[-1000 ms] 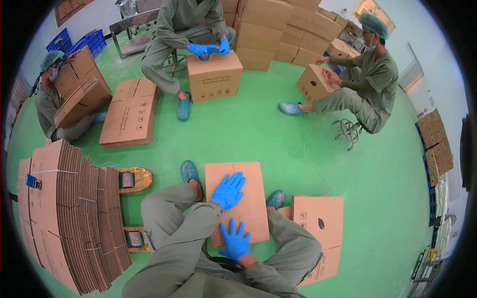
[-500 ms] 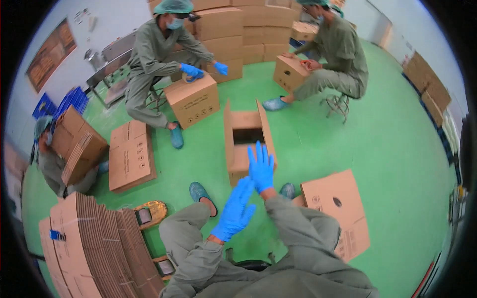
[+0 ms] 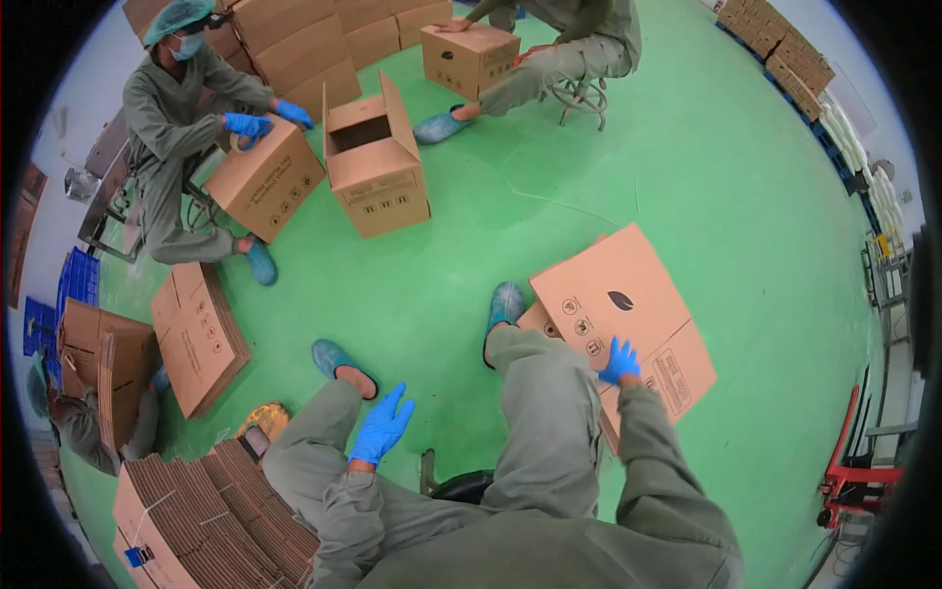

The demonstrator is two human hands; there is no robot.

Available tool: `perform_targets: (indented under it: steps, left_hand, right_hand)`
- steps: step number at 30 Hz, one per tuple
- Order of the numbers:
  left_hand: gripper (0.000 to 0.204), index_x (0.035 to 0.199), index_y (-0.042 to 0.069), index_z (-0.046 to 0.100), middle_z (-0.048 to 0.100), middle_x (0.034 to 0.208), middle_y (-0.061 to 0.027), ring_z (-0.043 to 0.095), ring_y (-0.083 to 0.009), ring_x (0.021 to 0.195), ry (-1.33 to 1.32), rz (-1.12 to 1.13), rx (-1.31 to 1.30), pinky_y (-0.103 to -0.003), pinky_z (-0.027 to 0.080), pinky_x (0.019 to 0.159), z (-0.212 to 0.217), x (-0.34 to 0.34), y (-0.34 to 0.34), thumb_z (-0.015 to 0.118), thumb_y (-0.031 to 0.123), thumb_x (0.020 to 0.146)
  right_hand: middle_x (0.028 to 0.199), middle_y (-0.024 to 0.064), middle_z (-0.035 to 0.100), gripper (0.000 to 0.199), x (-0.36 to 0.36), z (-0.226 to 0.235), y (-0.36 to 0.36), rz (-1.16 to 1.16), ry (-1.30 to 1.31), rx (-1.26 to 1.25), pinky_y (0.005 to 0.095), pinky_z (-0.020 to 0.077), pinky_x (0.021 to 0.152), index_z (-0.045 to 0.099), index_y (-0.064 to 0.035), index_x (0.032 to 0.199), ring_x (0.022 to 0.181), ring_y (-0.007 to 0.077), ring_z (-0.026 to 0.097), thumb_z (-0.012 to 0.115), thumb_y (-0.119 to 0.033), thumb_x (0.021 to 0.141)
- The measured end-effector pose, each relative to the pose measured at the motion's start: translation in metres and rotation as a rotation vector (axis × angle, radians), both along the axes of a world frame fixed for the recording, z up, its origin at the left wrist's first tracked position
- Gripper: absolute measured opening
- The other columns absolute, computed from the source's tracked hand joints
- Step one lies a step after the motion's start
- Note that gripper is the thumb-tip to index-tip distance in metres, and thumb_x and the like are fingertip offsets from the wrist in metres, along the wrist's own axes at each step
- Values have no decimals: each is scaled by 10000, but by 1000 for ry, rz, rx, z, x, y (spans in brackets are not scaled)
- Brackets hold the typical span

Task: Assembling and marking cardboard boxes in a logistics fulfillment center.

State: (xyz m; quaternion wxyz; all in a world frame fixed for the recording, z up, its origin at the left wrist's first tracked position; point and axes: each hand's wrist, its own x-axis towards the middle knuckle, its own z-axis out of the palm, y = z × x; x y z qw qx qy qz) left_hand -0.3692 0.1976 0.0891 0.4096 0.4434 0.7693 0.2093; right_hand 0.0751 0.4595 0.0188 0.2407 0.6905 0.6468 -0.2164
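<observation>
And my right hand (image 3: 619,363), fingers apart, is over the flattened carton (image 3: 648,314), at its near-left side; I can't tell from here whether they touch. My left hand (image 3: 383,430) hangs loose-fingered beside the left leg (image 3: 309,442). Underneath, another carton (image 3: 535,319) is mostly hidden.

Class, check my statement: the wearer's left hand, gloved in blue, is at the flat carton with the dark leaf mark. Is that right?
Not quite. The head view shows the right hand, gloved in blue, at the flat carton with the dark leaf mark.
</observation>
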Motion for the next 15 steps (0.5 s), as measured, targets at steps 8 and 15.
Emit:
perform_targets:
  steps: [8,15]
  left_hand:
    - [560,1356,65,471,513,1328,-229,493,-375,1222,115,-245,-197,-441,391,1031,2,24,11,471,448,948]
    - [544,1346,63,488,530,1317,-207,503,-369,1208,114,-279,-139,-428,393,1029,2,30,11,451,444,960]
  right_hand:
    - [1506,189,267,715,16,-79,-100,130,-24,192,488,525,836,226,-204,1489,1267,408,423,570,-217,864]
    - [1517,232,221,914,34,-30,-76,-98,-81,273,529,475,925,179,-100,1496,1250,519,372,710,-232,764]
